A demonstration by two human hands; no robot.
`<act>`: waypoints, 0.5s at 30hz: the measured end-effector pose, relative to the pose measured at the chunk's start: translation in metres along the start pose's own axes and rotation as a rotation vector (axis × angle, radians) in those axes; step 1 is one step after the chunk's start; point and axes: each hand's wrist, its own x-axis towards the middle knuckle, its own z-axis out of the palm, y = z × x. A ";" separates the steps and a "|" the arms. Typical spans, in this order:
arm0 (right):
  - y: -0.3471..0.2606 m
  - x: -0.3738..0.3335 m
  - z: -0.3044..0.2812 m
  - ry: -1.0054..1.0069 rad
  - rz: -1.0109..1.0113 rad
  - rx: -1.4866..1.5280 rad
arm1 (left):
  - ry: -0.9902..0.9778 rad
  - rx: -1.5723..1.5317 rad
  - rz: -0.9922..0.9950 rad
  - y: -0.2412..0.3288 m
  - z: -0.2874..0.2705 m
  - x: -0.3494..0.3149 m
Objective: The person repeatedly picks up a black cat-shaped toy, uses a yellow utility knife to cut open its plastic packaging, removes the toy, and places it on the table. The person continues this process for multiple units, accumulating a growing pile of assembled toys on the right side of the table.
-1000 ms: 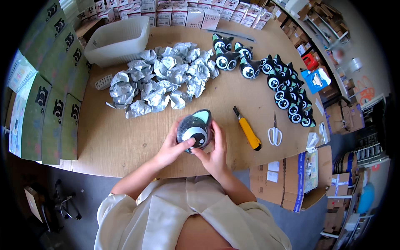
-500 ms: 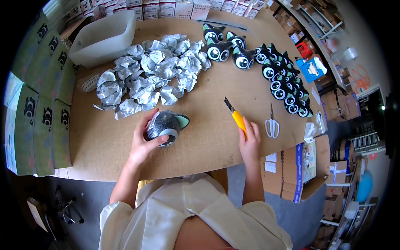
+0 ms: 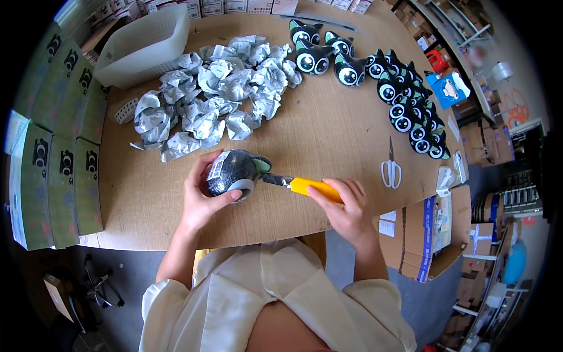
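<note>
My left hand [image 3: 202,193] is wrapped round a black cat-head figure [image 3: 234,170] with a green-lined ear, a pale eye ring and a white label. Clear wrap seems to cover it. My right hand [image 3: 349,205] grips a yellow utility knife [image 3: 311,188] with its blade out, pointing left. The blade's tip is at the figure's ear side; whether it cuts in cannot be made out. Beyond my left hand lies a heap of crumpled silver wrapping paper [image 3: 217,97]. White-handled scissors [image 3: 391,170] rest on the table to the right of my right hand.
Several cat-head figures [image 3: 314,57] stand at the back, and more crowd together [image 3: 410,102] at the right. A white plastic basket [image 3: 143,47] sits far left, near stacked green boxes [image 3: 64,182]. An open carton [image 3: 416,234] stands beyond the table's right front edge.
My right hand has swung the knife leftward and levelled it, bringing the blade to the figure. The figure has turned slightly in my left hand, so its label now shows.
</note>
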 end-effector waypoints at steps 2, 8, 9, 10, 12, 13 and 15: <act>0.000 -0.001 0.002 0.017 -0.038 -0.066 | -0.019 -0.010 -0.008 0.003 0.000 -0.001; -0.001 -0.008 0.019 0.213 0.047 -0.021 | -0.063 -0.010 0.013 0.014 0.001 -0.004; -0.004 -0.008 0.020 0.272 0.136 0.064 | -0.087 0.015 0.030 0.016 0.001 -0.006; 0.001 -0.011 0.023 0.403 0.288 0.081 | -0.111 0.039 0.046 0.018 0.001 -0.008; 0.017 -0.017 0.027 0.667 0.589 0.119 | -0.096 -0.023 -0.028 0.019 0.002 -0.011; 0.021 -0.019 0.024 0.570 0.637 0.105 | -0.066 -0.094 -0.057 0.015 0.001 -0.011; 0.024 -0.022 0.018 0.376 0.733 0.077 | -0.030 -0.209 -0.066 0.004 -0.001 -0.010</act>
